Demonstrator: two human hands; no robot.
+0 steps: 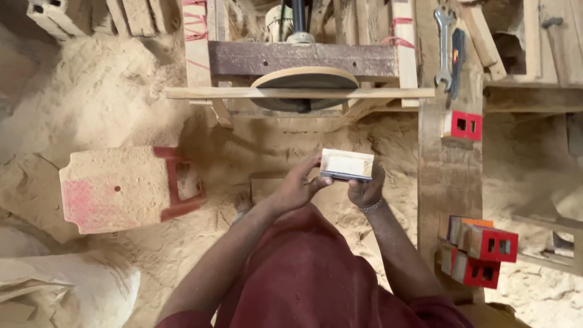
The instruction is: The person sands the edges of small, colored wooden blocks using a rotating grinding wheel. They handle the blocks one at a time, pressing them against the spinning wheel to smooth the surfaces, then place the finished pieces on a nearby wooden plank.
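Both hands meet on a small pale wooden block (pixel 347 164), held in the air just below the round sanding disc (pixel 305 88) and a little to its right. The left hand (pixel 296 187) comes in from the block's left side; its grip is closed on the block, thumb along the lower edge and fingers curled round the left end. The right hand (pixel 366 189) sits under the block's right half, its grip also closed — fingers wrapped up behind the right end, a thin bracelet (pixel 371 207) at the wrist. The block lies roughly level, long side across, its light top face turned up and a darker strip showing along the lower edge, so it rests between the two grips and is touched by both.

The disc lies flat behind a thin wooden rail (pixel 300 93) that crosses in front of it. To the right of the disc, a spanner (pixel 444 45) hangs on a wooden post (pixel 449 170), with one red block (pixel 464 125) set below it; further down the same post sits a cluster of red blocks (pixel 483 252). Well to the left of the disc stands a sawdust-covered stool with a red frame (pixel 124 189). Sawdust (pixel 103 97) covers the floor under all of it.
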